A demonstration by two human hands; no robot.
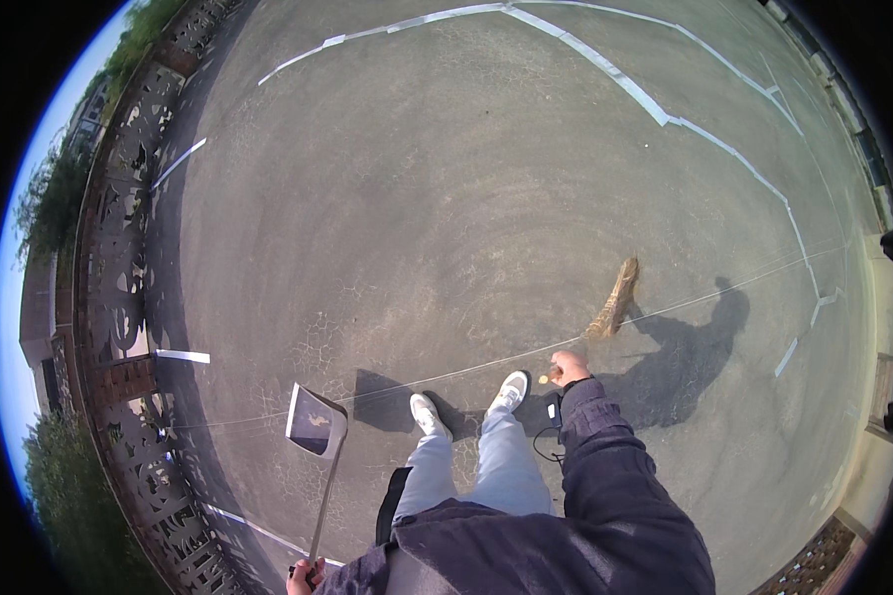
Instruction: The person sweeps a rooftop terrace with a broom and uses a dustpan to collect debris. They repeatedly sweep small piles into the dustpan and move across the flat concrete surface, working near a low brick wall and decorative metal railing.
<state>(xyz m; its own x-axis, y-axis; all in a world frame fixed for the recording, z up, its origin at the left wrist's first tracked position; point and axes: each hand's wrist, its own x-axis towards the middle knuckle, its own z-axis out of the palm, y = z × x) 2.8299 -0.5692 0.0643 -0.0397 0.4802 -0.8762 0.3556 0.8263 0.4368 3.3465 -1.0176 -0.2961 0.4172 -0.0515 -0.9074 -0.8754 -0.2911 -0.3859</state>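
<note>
At the lower left, my left hand (pixel 306 576) grips the end of a long-handled dustpan (pixel 318 424), whose pale-rimmed pan is raised in front and to the left of my feet. My right hand (pixel 570 368) is closed around the handle of a straw broom (pixel 615 301), the round handle end showing beside my fingers. The broom's bristles spread away from me, over the paved ground. Some dark debris or a stain lies in the pan; which one, I cannot tell.
Grey cracked pavement (pixel 431 223) bears white line strips (pixel 610 67). A thin pale line (pixel 446 372) crosses the ground before my shoes (pixel 512 390). An ornamental openwork wall (pixel 123 282) runs along the left, with trees behind it. A pale wall (pixel 867 297) stands at the right.
</note>
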